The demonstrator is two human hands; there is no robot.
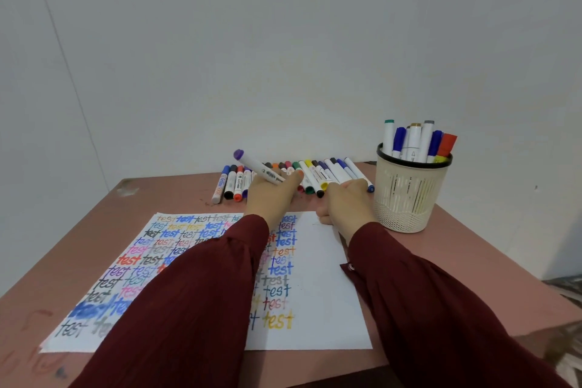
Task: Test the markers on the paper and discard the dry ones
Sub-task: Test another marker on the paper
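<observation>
Beyond the paper [318, 280], our left hand [270, 196] grips a purple-capped marker [255, 165]; our right hand [347, 200] curls, hold unclear.

Paper [324, 280]: white; I see "test" repeated in blue, red, black, pink, purple, yellow, grey.
Held marker [258, 167]: white barrel, purple cap.
Row [315, 178]: I make out blue, black, red, green, yellow caps.
Basket [406, 198]: cream mesh, black rim.
Tabletop [94, 230]: dusty pink.
Sleeves [204, 293]: maroon.
</observation>
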